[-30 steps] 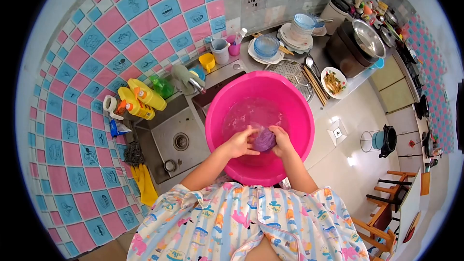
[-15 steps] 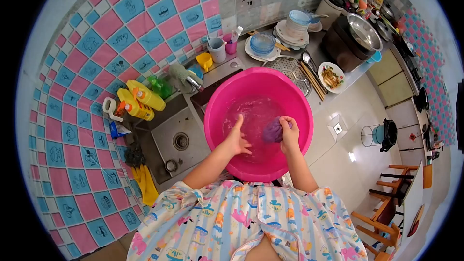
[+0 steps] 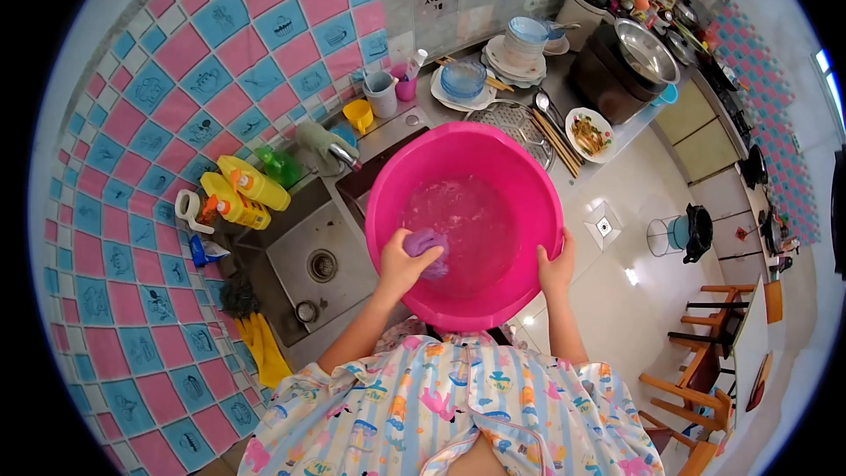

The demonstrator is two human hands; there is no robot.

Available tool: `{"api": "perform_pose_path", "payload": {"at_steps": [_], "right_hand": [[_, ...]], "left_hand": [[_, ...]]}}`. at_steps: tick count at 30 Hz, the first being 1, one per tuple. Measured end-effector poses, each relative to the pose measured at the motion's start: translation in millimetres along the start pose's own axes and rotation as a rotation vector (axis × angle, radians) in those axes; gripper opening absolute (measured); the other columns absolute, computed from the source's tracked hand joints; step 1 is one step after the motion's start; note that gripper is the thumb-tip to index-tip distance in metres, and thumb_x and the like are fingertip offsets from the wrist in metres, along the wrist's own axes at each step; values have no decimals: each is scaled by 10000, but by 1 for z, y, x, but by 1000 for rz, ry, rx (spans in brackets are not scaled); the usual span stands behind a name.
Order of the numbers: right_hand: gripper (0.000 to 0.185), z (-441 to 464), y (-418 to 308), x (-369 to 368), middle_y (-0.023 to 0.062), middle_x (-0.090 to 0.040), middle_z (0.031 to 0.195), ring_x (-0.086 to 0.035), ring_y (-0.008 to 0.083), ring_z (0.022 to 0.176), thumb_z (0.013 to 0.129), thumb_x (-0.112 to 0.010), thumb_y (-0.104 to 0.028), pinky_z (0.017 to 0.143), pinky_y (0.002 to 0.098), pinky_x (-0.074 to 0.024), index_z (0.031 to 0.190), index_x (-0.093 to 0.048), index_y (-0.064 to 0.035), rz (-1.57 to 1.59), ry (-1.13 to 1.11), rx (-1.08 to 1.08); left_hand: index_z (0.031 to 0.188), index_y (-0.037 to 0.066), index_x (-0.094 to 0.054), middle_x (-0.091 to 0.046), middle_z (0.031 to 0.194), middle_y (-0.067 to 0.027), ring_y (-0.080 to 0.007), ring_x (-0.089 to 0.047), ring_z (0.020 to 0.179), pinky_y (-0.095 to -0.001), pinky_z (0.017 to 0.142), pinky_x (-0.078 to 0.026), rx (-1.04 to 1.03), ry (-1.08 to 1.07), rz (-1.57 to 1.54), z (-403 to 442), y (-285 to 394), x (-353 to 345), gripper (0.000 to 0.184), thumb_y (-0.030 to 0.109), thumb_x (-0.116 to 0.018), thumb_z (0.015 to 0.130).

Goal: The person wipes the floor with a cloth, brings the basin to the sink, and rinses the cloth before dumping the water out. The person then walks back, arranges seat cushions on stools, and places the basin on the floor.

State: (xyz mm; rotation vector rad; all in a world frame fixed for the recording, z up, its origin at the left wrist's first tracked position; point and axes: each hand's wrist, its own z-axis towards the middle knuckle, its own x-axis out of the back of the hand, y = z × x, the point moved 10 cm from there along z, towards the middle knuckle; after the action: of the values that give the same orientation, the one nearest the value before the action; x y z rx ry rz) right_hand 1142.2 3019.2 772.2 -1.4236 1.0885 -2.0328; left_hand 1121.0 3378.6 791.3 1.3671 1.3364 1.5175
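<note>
Purple cloth (image 3: 432,253) is clutched in the left hand (image 3: 404,266) inside the pink basin (image 3: 493,154), near left, right hand (image 3: 555,266) gripping its right side; wiping apparently in hand, next stroke calling for steady bracing.

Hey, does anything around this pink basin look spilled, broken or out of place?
No clear spill or breakage shows around the pink basin. Slightly untidy, though: loose chopsticks lie beside the plate of food, their near ends close to the counter's edge, so they might get knocked off.
</note>
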Motion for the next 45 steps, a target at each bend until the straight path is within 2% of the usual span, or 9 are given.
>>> {"api": "perform_pose_path", "payload": {"at_steps": [2,4,6,13,20,27,30,31,45], "right_hand": [[553,-6,32,-4,208,-527,1249,-523,308,1160,784,-668,-66,958,385,-430,1284,-446,17,252,-33,-210],[524,-23,53,-12,182,-577,1171,-590,257,1049,768,-644,-9,871,345,-482,1259,-464,32,492,-25,-481],[479,-23,64,-18,155,-604,1084,-605,213,948,744,-600,46,794,310,-490,1210,-489,51,532,-63,-479],[389,4,8,-23,117,-627,925,-609,147,743,709,-514,115,632,249,-482,1096,-524,75,638,-43,-406],[393,61,-98,-25,130,-643,907,-631,169,753,690,-530,113,670,264,-499,1083,-541,92,516,-99,-185],[416,83,-224,-44,163,-666,972,-641,269,921,659,-583,41,845,339,-476,1075,-591,53,198,-95,171],[467,91,-257,-63,149,-666,1009,-644,216,932,660,-570,50,853,302,-476,1127,-570,68,70,-122,270],[449,90,-270,-65,167,-671,998,-652,237,932,662,-578,36,845,310,-480,1110,-575,64,78,-126,287],[434,76,-331,-80,217,-653,998,-623,367,958,669,-569,39,859,406,-475,1103,-579,30,-113,-109,464]], "left_hand": [[972,23,-594,-669,871,-97,-189,-648,794,-311,721,-504,-125,57,224,-6,26,21,415,236,-819,697],[954,16,-588,-662,869,-121,-210,-644,801,-336,728,-501,-167,95,239,-9,29,30,424,220,-829,672],[947,21,-586,-653,880,-117,-244,-640,806,-362,728,-495,-188,114,183,-11,30,39,428,230,-831,666],[935,13,-576,-656,846,-87,-145,-623,774,-299,699,-497,-60,142,-48,-12,3,52,368,192,-812,718],[923,10,-578,-647,861,-56,-114,-607,763,-269,697,-504,50,186,-368,12,-38,55,305,148,-791,754],[999,20,-560,-632,942,-64,-134,-620,824,-279,740,-519,244,158,-692,23,-91,23,325,127,-773,778],[1045,28,-545,-626,980,-74,-154,-628,864,-289,763,-523,295,107,-799,32,-104,4,363,133,-771,781],[1050,29,-544,-627,978,-74,-157,-630,863,-291,765,-525,334,83,-838,35,-109,-4,367,135,-771,782],[1069,17,-525,-628,983,-94,-180,-642,882,-324,766,-545,410,-41,-970,41,-107,-38,396,149,-768,785]]}}
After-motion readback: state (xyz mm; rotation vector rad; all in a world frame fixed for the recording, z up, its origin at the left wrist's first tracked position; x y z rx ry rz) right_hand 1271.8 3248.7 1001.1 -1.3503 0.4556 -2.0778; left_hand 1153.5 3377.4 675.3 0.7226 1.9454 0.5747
